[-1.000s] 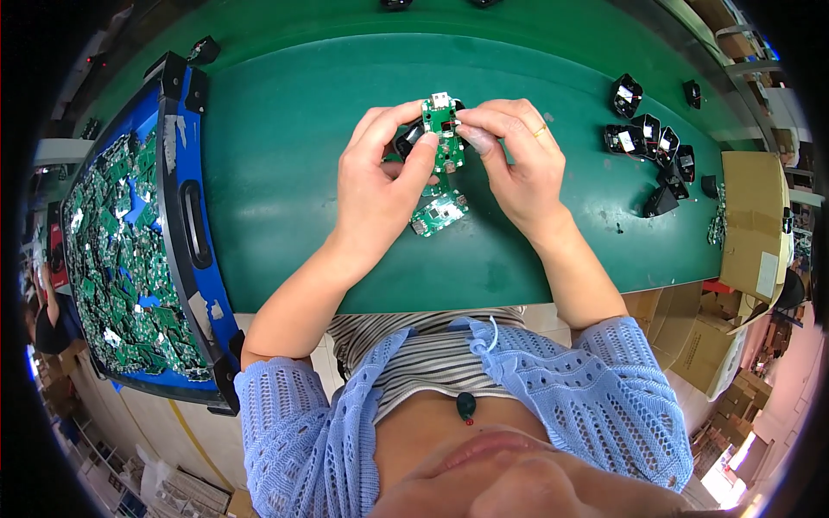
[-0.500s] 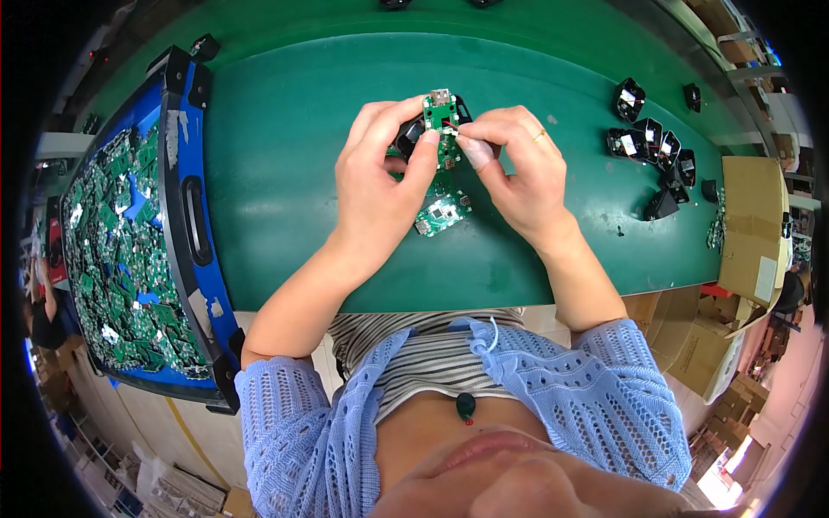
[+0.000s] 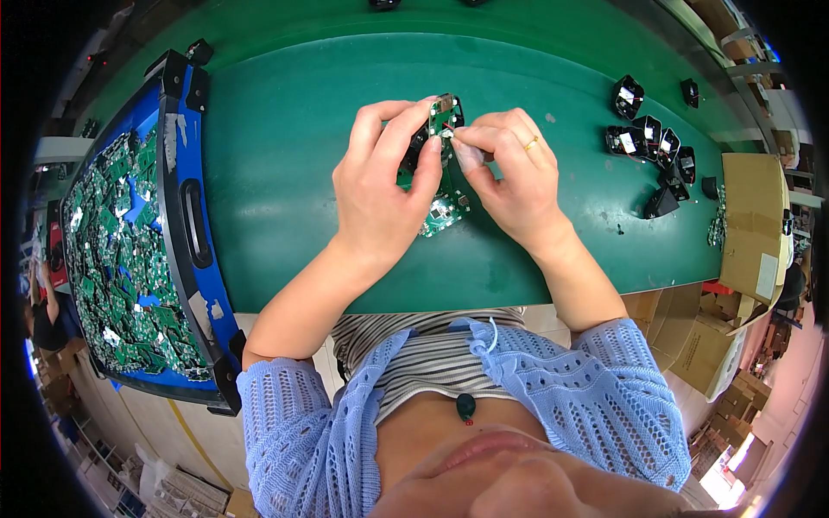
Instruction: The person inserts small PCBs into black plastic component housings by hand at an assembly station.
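My left hand point(image 3: 377, 177) is closed around a green circuit board point(image 3: 444, 112) and a black plastic housing point(image 3: 416, 148), holding them upright over the table. A metal port sits at the board's top end. From the right, the thumb and fingertips of my right hand point(image 3: 515, 177) pinch a small plug with thin red and black wires point(image 3: 448, 129) against the board's face. Fingertips partly hide the plug, so its seating cannot be made out. Below, between my hands, another green circuit board point(image 3: 442, 216) lies on the table, partly covered by my left hand.
The green table point(image 3: 285, 173) spreads around my hands. On its right are several black housings point(image 3: 665, 147) with wires, beside a cardboard box point(image 3: 749, 229). To the left stands a blue crate with a black rim point(image 3: 192, 216), heaped with circuit boards point(image 3: 129, 259).
The held board and housing have tilted and shifted slightly downward and to the right. My right fingertips have moved a little left, closer against the board.
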Demonstrator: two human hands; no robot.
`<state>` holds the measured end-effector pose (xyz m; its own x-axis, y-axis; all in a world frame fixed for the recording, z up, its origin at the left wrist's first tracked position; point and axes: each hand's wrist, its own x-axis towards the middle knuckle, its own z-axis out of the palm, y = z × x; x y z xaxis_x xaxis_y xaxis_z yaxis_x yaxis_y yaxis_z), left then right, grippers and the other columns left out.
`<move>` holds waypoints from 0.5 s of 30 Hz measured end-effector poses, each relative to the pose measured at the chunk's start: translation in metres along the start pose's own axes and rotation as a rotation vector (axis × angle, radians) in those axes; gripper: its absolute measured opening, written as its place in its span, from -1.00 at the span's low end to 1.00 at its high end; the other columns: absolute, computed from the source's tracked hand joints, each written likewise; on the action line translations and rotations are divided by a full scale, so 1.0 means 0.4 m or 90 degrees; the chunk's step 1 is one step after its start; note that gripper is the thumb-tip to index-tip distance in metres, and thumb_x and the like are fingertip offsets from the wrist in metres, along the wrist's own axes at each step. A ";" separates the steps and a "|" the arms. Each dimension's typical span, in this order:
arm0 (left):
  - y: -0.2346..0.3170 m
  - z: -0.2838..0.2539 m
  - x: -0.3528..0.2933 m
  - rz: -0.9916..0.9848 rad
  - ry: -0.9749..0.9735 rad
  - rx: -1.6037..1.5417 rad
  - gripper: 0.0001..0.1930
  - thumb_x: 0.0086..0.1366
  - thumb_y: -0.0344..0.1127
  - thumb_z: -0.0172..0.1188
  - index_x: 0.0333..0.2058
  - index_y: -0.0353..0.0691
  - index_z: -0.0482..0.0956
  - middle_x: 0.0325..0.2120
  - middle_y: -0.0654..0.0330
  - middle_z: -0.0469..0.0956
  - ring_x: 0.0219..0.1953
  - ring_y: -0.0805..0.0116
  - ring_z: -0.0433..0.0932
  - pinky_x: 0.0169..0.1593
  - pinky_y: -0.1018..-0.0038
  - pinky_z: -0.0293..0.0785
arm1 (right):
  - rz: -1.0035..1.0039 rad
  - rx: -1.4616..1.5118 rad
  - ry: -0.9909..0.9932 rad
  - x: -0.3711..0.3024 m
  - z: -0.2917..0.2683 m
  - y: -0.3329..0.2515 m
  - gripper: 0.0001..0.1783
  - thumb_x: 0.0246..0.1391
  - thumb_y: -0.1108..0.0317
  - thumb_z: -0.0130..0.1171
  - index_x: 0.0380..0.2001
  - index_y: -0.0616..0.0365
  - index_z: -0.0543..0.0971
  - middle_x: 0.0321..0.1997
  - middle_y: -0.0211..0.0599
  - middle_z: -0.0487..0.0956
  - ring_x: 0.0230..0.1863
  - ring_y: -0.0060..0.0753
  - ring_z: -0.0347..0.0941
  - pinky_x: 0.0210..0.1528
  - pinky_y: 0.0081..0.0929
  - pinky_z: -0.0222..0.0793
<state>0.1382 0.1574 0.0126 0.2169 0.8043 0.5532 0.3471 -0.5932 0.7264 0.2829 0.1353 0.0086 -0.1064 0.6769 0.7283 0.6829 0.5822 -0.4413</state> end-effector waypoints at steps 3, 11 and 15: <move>-0.003 0.002 0.000 0.004 0.009 0.003 -0.68 -0.01 -0.52 0.15 -0.20 -0.21 0.46 -0.32 0.16 0.41 -0.47 0.32 0.51 -0.46 0.51 0.47 | 0.000 -0.011 -0.008 0.001 -0.003 0.000 -0.79 -0.29 0.58 0.20 -0.48 0.19 0.43 -0.50 -0.28 0.42 -0.47 -0.28 0.34 -0.50 -0.47 0.31; -0.002 0.001 0.001 0.005 0.009 0.003 -0.68 -0.01 -0.52 0.15 -0.20 -0.20 0.46 -0.32 0.17 0.41 -0.49 0.34 0.50 -0.47 0.51 0.46 | -0.049 -0.045 -0.019 0.003 -0.006 0.004 -0.71 -0.36 0.67 0.22 -0.45 0.20 0.45 -0.49 -0.29 0.44 -0.51 -0.33 0.36 -0.52 -0.51 0.28; -0.004 0.002 0.000 0.012 0.013 0.007 -0.67 -0.01 -0.52 0.15 -0.19 -0.19 0.47 -0.33 0.17 0.41 -0.50 0.35 0.50 -0.48 0.52 0.46 | -0.054 -0.041 -0.020 0.004 -0.005 0.004 -0.70 -0.36 0.67 0.21 -0.45 0.20 0.44 -0.49 -0.29 0.44 -0.51 -0.33 0.35 -0.53 -0.50 0.28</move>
<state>0.1383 0.1584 0.0113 0.2047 0.7921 0.5750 0.3537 -0.6076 0.7111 0.2854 0.1365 0.0102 -0.1877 0.6408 0.7444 0.7154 0.6085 -0.3433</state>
